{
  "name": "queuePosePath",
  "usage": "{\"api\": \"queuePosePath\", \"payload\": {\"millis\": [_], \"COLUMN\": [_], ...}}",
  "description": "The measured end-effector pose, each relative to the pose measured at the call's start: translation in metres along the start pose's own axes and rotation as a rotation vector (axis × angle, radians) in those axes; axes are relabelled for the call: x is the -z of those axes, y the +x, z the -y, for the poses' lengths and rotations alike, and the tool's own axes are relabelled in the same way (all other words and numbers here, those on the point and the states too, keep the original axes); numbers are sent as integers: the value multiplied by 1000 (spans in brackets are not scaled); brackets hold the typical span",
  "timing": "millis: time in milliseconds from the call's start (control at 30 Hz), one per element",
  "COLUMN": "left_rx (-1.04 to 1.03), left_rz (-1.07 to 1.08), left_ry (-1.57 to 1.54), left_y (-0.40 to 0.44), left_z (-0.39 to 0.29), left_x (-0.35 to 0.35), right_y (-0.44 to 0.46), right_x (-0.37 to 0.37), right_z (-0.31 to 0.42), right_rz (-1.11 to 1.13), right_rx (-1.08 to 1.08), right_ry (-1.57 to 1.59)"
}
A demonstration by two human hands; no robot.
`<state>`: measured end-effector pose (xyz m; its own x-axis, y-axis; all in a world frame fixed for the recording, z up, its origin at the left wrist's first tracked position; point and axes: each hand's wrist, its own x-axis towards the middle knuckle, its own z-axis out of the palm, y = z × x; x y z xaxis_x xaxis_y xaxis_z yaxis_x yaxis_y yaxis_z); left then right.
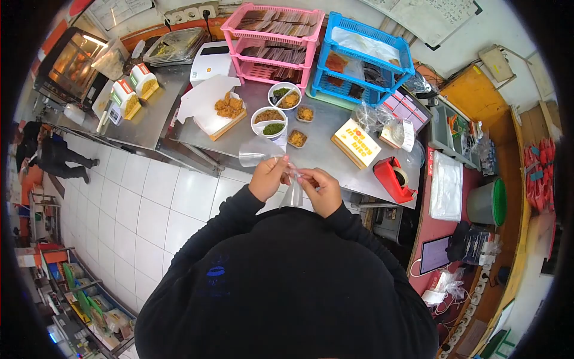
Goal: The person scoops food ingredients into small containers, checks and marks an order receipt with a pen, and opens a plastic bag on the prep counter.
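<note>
Close to my body, at the front edge of the steel table [230,149], both hands pinch a clear plastic bag [258,152]. My left hand [268,179] closes its fingertips on the gathered middle of the bag. From the other side my right hand [323,190] grips the same spot, with the bag's lower part hanging between the two. Just beyond them stand a round divided bowl [269,121] of green and brown food, a second divided bowl [284,97] and two small cups [297,139] of yellowish food. An open white box [206,113] holds fried pieces [229,106].
A yellow-and-white box [356,143] and a red tape dispenser [394,179] sit at the right. Pink [269,45] and blue [359,60] stacked trays line the back. On the left are small food boxes [143,81]; a person [60,157] stands far left.
</note>
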<state>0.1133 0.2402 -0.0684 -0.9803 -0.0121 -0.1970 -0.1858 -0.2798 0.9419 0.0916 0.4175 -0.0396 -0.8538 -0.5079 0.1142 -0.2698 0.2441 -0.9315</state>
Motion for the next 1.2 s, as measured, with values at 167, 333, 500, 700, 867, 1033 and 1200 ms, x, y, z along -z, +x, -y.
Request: {"api": "queuePosePath", "payload": {"millis": [167,333,500,700,867,1033,1200], "left_rx": [244,428,316,169,243,-39,68], "left_rz": [-8,107,76,72,3,-92,-59], "left_ry": [-324,-404,-352,-240,89,61,75], "left_y": [-4,-14,-23,-27,-24,-19,-20], "left_z": [-4,4,14,-1,-16,-7,-12], "left_x": [4,25,29,1,13,3,6], "right_y": [5,-1,-2,3,5,5,3], "right_x": [10,3,6,-5,-7,-3,-5], "right_z": [-6,3,20,-5,-7,-2,-4], "right_rz": [150,357,320,228,273,247,161], "right_rx": [398,500,247,-200,-182,-171,-163], "right_ry": [-394,-410,-233,334,473,364,377]}}
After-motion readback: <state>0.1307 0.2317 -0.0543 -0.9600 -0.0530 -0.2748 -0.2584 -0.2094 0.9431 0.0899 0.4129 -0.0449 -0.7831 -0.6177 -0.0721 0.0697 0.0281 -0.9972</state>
